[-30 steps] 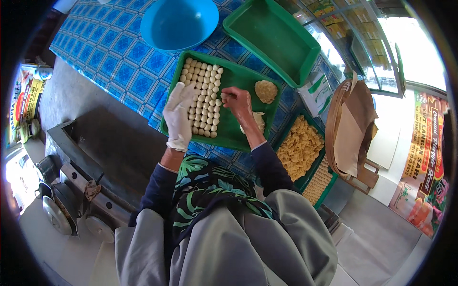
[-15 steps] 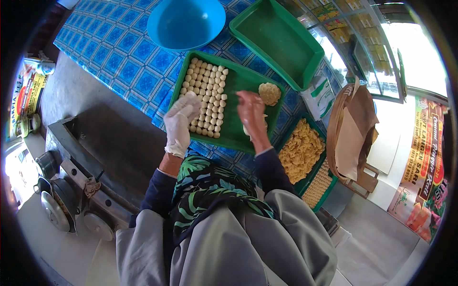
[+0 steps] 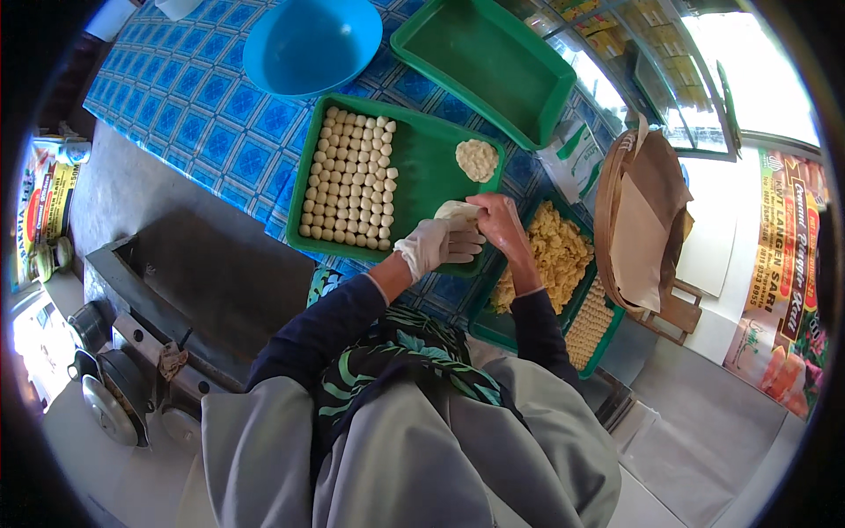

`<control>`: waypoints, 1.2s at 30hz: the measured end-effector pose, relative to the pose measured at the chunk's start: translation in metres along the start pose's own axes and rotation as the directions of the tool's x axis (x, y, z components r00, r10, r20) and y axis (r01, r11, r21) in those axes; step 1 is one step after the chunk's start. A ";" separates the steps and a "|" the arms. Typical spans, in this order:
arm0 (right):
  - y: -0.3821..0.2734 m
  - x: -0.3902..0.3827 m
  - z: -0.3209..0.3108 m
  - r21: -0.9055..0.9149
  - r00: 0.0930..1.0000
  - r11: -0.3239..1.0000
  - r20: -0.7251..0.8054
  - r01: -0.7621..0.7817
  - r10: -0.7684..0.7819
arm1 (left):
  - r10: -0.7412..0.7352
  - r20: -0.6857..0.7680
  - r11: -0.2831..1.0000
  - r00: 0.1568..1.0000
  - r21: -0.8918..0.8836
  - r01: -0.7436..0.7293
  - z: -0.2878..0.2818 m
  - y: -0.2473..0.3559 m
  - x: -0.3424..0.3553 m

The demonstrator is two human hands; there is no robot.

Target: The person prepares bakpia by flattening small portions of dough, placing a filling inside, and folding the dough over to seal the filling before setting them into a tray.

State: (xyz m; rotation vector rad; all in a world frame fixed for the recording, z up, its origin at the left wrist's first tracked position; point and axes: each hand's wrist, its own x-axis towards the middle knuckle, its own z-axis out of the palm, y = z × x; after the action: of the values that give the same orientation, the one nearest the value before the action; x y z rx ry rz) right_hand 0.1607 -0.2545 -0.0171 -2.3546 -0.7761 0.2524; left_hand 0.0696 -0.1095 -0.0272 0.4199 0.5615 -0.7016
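Note:
A green tray on the blue tiled table holds neat rows of small pale dough balls on its left side and a small heap of dough at its far right corner. My left hand, in a white glove, and my bare right hand meet over the tray's near right corner. Between their fingertips is a pale soft lump, which both hands grip. Whether it is dough I cannot tell for sure.
A blue bowl and a second green tray sit farther back. To the right, another green tray holds yellow crumbly pieces, beside a woven basket lined with brown paper. A metal stove stands at lower left.
My gloved left hand left the rows of balls and moved right to join my right hand. My right hand drew back toward the tray's near right corner, now holding the pale lump.

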 end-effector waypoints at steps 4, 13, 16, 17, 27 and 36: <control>-0.012 -0.016 -0.001 -0.214 0.999 0.976 0.007 0.047 -0.046 | 0.036 -0.046 0.988 0.998 -0.149 -0.043 -0.009 -0.016 0.030; -0.029 -0.032 -0.028 0.570 0.752 0.500 0.399 -0.652 0.525 | 0.094 -0.163 0.981 0.982 -0.153 -0.119 -0.009 -0.025 0.035; -0.043 -0.036 -0.042 0.795 0.807 0.248 0.439 -0.554 0.394 | 0.104 -0.125 0.975 0.987 -0.185 -0.126 -0.009 -0.019 0.033; -0.046 -0.038 -0.045 0.853 0.843 0.175 0.416 -0.492 0.340 | 0.119 -0.103 0.967 0.988 -0.213 -0.138 -0.007 -0.015 0.030; -0.049 -0.023 -0.010 0.363 0.994 0.928 -0.028 -0.087 0.104 | 0.375 -0.168 0.838 0.912 -0.360 -0.411 0.002 0.008 -0.010; 0.004 0.051 0.008 -0.019 0.962 0.971 -0.144 -0.238 0.233 | 0.425 -0.098 0.853 0.900 -0.289 -0.434 -0.027 0.034 -0.042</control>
State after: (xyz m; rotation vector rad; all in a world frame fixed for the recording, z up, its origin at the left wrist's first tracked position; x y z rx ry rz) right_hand 0.2008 -0.2229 -0.0255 -2.4685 -0.4367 0.1706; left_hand 0.0579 -0.0513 -0.0171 0.2518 0.5689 -0.1693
